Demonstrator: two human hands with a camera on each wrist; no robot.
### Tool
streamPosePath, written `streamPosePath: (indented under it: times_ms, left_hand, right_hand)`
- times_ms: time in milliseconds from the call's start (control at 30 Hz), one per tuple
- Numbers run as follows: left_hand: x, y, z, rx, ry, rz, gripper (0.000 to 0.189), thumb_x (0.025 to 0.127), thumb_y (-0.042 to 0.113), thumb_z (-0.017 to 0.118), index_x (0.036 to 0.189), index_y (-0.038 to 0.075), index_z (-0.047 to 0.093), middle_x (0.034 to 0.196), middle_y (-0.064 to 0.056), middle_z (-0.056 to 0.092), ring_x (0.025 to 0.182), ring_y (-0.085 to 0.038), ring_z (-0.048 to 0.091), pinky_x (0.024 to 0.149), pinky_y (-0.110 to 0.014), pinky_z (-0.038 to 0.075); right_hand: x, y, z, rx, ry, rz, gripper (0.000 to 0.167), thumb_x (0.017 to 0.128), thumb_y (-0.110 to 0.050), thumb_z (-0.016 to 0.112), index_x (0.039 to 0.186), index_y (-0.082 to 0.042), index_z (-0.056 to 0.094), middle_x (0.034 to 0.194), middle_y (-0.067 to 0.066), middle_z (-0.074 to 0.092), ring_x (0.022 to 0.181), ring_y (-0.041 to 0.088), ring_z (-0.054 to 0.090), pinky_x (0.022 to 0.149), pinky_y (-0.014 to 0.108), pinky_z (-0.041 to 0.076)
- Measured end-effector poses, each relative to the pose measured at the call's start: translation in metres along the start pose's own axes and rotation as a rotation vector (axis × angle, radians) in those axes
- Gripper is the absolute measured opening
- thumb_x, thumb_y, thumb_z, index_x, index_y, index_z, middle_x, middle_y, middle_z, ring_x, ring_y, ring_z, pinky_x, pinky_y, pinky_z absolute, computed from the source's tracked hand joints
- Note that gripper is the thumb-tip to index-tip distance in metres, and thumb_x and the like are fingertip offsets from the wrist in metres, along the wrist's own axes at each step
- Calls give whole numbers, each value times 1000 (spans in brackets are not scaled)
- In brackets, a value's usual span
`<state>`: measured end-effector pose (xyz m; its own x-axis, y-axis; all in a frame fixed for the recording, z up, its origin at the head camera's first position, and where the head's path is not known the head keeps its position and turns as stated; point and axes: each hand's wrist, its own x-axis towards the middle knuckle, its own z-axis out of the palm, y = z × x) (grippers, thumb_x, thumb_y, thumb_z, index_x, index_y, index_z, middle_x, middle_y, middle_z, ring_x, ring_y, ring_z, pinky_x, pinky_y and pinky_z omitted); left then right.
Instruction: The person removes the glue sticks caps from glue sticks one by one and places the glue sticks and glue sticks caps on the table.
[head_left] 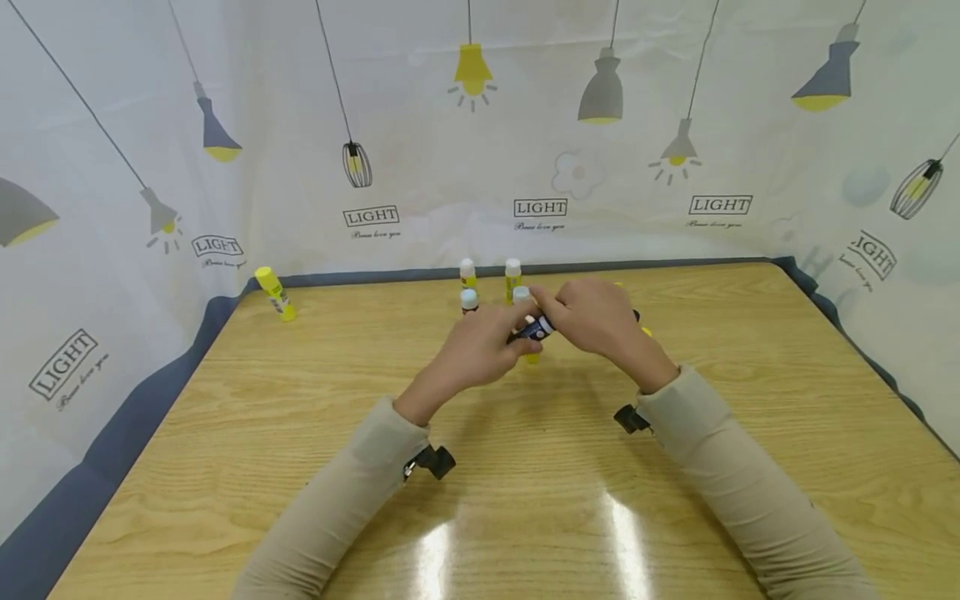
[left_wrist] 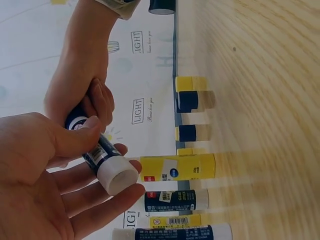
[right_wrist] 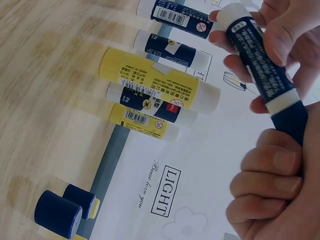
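Observation:
A navy glue stick (head_left: 537, 327) with a white base end is held tilted in the air between both hands. My left hand (head_left: 483, 346) pinches its barrel (right_wrist: 255, 60) with the thumb on one side and fingers on the other. Curled fingers of my right hand (head_left: 596, 317) grip the navy cap (right_wrist: 291, 122) end, and a white ring shows between cap and barrel. Just behind the hands stand several glue sticks, among them a yellow one (right_wrist: 150, 80) and a navy one (right_wrist: 170, 52), partly hidden by the hands in the head view.
A lone yellow glue stick (head_left: 275, 293) stands at the table's far left. Navy caps (right_wrist: 57, 214), some beside yellow pieces, stand right of the group, mostly behind my right hand in the head view. A lamp-printed cloth (head_left: 420, 125) hangs behind the wooden table (head_left: 300, 392).

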<state>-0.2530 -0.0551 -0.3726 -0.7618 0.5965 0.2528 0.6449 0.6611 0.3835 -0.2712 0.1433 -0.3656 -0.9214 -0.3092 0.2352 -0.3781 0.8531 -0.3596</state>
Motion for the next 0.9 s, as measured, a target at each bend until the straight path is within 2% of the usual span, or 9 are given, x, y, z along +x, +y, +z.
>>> streamPosePath:
  times_ms: [133,300,367,533,600,667,733,800,900]
  left_hand:
    - [1,0,-1,-9,-10,41,41,102,28,67,141,18,59,112,-7,77,90,-18,75,75,-36,60]
    - [2,-3,-4,-96,-60,52,37,101,26,68,136,16,61,114,-7,78,98,-19,76,80,-36,59]
    - [3,-5,-6,-177,-97,48,36,100,24,69,134,15,61,114,-7,78,101,-18,76,81,-34,59]
    - [4,-12,-5,-516,-204,31,30,101,12,68,130,7,61,114,-14,77,103,-27,76,82,-32,61]
    - [5,-13,-4,-576,-221,43,31,101,10,66,131,6,60,114,-16,76,103,-30,75,85,-32,61]
    - [5,-14,-5,-528,-212,59,33,102,13,67,134,8,59,114,-13,75,102,-27,75,86,-30,60]
    - [4,-13,-6,-437,-197,55,37,101,17,68,137,11,59,113,-9,75,100,-22,74,86,-29,60]
    - [2,-11,-9,-339,-183,25,41,100,22,71,139,15,59,111,-5,74,96,-15,73,82,-28,59]
    - [0,-8,-11,-223,-160,-30,43,95,28,77,135,18,62,104,-1,75,86,-10,72,73,-29,58]
  right_hand:
    - [-1,1,1,-16,100,-64,70,109,-47,42,45,-20,38,42,-7,28,40,14,26,43,26,17]
    - [-1,3,3,-19,168,-147,70,109,-39,46,43,-20,34,41,-9,24,39,12,22,44,26,15]
    - [-2,4,4,-1,184,-183,69,109,-35,48,43,-20,33,41,-9,22,39,11,20,44,25,14]
    - [-3,4,4,70,206,-280,67,107,-25,51,44,-18,32,42,-8,22,39,8,17,44,24,15]
    - [-3,4,4,79,213,-298,66,107,-25,53,44,-19,32,42,-8,22,39,8,16,45,25,14]
    - [-2,4,4,70,214,-295,66,106,-27,54,44,-19,33,42,-9,23,39,9,17,45,25,14]
    - [-1,3,5,56,201,-278,66,107,-31,54,44,-20,36,42,-9,24,39,10,18,46,26,15]
    - [0,2,6,45,180,-251,66,107,-35,54,45,-21,39,42,-9,25,40,11,20,46,26,16]
    - [1,0,7,31,147,-203,66,108,-40,52,46,-22,40,42,-8,27,40,12,23,46,27,18]
